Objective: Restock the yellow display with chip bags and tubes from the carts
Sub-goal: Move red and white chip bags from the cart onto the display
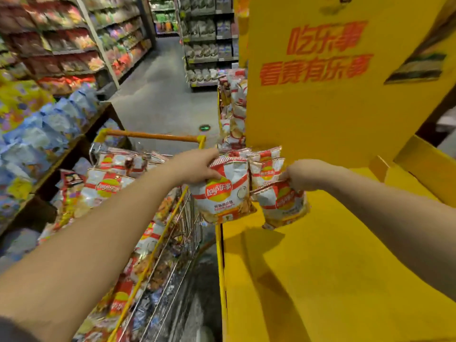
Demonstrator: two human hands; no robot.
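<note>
My left hand grips the top of a white and red chip bag, which hangs over the left edge of the yellow display. My right hand pinches the top of a second white and red chip bag just above the display's shelf. Two more bags of the same kind stand upright behind them against the display's back panel. The wire cart with the orange handle stands to the left of the display, full of chip bags.
Store shelves packed with snack bags line the left side, and a low shelf of blue bags juts out beside the cart. An aisle of grey floor runs ahead. More chip bags hang on the display's far left side.
</note>
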